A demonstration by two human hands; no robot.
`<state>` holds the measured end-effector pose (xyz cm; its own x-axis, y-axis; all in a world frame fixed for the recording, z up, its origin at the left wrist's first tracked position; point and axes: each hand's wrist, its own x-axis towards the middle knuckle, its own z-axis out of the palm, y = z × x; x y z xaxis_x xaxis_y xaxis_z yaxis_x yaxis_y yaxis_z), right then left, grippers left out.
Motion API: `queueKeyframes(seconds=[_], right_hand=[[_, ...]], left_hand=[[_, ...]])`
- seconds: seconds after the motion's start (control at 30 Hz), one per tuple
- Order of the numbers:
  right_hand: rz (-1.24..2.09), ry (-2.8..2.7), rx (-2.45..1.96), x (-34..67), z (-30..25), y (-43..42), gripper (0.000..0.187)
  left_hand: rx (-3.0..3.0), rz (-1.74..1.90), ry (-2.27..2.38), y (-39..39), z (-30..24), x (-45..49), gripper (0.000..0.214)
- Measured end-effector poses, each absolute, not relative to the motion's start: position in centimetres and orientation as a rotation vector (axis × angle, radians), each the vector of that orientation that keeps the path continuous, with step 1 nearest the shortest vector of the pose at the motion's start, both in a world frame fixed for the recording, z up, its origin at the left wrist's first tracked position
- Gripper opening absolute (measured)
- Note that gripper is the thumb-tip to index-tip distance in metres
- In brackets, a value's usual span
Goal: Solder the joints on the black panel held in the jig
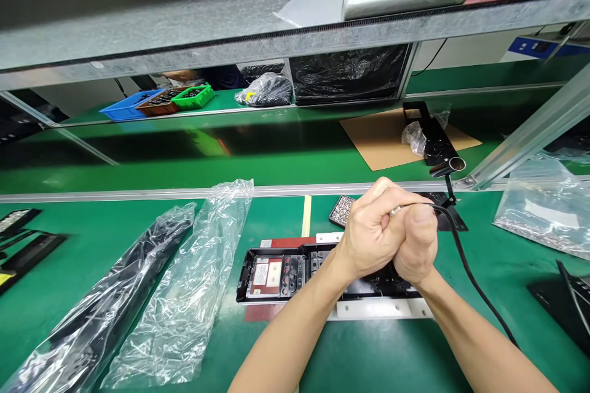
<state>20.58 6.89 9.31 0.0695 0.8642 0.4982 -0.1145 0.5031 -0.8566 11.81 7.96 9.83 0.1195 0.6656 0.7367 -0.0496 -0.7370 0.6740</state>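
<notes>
Left hand [372, 230] and right hand [417, 245] have their grip clenched on the black cable [461, 252] near its pale tip [395, 211], the length running toward 4 o'clock. I judge the step is working this tip (details are hidden); next move seems to call for firm, even hold. Open black housing [242, 276] lies on the worktop [369, 359] toward 8 o'clock.

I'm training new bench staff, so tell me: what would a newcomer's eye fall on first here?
Probably the left hand and right hand, closed and pressed together right of centre, with a black cable curving away from them toward the lower right. Below them lies an open black housing, partly hidden. Next might come the shiny clear bag left of the housing on the green bench.
</notes>
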Motion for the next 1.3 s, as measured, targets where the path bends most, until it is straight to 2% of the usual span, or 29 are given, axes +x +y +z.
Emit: queueKeyframes(seconds=[1.3], right_hand=[[0.839, -1.303, -0.672, 20.4, 9.52, 6.85, 0.061]], left_hand=[[1.806, 1.713, 0.569, 7.87, 9.74, 11.99, 0.024]])
